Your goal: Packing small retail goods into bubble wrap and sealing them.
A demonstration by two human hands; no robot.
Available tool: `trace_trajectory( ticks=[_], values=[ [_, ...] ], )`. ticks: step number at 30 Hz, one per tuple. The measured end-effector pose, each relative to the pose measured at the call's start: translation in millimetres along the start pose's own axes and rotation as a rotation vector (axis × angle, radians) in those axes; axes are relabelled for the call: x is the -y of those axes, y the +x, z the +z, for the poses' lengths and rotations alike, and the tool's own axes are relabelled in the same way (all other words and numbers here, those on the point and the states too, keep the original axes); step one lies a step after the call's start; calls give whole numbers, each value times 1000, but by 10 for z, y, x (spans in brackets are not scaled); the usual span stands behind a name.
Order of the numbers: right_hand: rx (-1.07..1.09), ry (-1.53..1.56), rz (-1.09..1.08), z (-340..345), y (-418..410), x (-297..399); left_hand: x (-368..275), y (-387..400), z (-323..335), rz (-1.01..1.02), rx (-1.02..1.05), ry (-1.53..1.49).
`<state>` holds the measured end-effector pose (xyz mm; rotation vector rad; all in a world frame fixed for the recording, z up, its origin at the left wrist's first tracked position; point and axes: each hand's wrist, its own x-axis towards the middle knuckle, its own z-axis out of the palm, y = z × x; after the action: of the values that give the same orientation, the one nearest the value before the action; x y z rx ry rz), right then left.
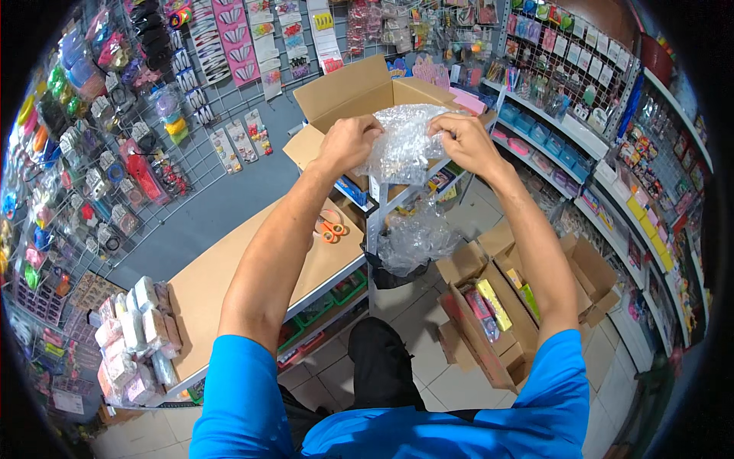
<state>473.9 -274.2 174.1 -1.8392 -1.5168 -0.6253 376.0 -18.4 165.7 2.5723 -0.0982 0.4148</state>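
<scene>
Both my hands hold a piece of clear bubble wrap point(404, 140) up in front of an opened cardboard box point(344, 94). My left hand point(351, 140) pinches its left edge, and my right hand point(461, 140) grips the right edge with curled fingers. Whether something lies inside the wrap, I cannot tell. Below it, crumpled clear plastic point(416, 238) fills a black bag point(395, 274) beside the shelf post. Orange-handled scissors point(331, 232) and a roll of tape point(327, 218) lie on the brown-topped counter point(229, 275), near my left forearm.
Wrapped packs point(137, 338) are piled on the counter's left end. Opened cardboard boxes point(487, 356) with small coloured packages stand on the tiled floor at right. Wire racks point(143, 229) of hanging goods line the wall, and stocked shelves point(550, 126) curve along the right.
</scene>
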Motion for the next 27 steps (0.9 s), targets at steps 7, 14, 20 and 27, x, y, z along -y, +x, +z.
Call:
trace_trajectory(
  ticks=[7,14,20,27],
  values=[
    [11,24,227,50,-30,20,-142,-260,204,443,-68,108],
    [83,2,243,-81,-85,-122,-9,-74,52,281,116,30],
    [7,23,318,-222,-313,-290,5,-61,-54,11,-159,280],
    [-194,317,355,-998,-832,-558,346,129,-189,-308,-487,244]
  ],
)
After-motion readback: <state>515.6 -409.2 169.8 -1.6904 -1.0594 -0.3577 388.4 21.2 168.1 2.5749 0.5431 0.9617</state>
